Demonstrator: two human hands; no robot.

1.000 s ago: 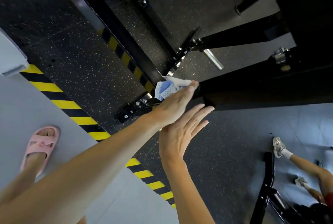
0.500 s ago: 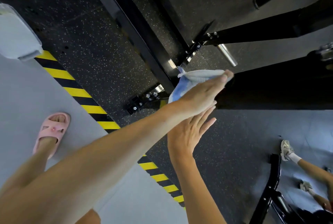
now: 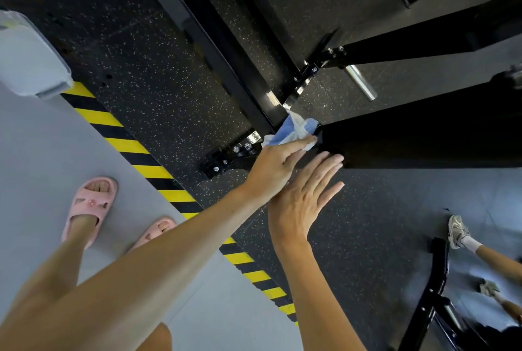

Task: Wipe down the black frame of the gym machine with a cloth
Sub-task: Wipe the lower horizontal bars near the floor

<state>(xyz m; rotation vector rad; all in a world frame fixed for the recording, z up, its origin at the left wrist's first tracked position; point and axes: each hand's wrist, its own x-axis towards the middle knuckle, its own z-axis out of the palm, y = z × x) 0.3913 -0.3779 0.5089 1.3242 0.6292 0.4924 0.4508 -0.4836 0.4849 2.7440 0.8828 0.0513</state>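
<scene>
**Head view**

- **Step in hand:** the black frame beam [image 3: 423,136] is being wiped, and the work is judged to be at its near end.
- **Cloth [image 3: 296,130]:** blue and white, thin and crumpled. It is pressed to the beam's end under the fingertips of the left hand [image 3: 275,165].
- **Left hand:** the fingers are laid straight and flat over the cloth, and no curled grip is seen.
- **Right hand [image 3: 303,198]:** it is spread wide with nothing held. The fingertips are at the beam's lower edge, but contact cannot be told.
- **Next move, as judged:** a stroke is called for away from the left hand along the beam. Even pressure is needed so that the loose cloth is not shed.
- **Materials:**
  - The beam is flat-sided and painted gloss black.
  - A bolted foot plate [image 3: 226,158] is seen left of the left hand.
  - A chrome peg [image 3: 361,82] is seen beyond the fingertips.
  - A speckled rubber floor [image 3: 141,68] lies beneath.
</scene>
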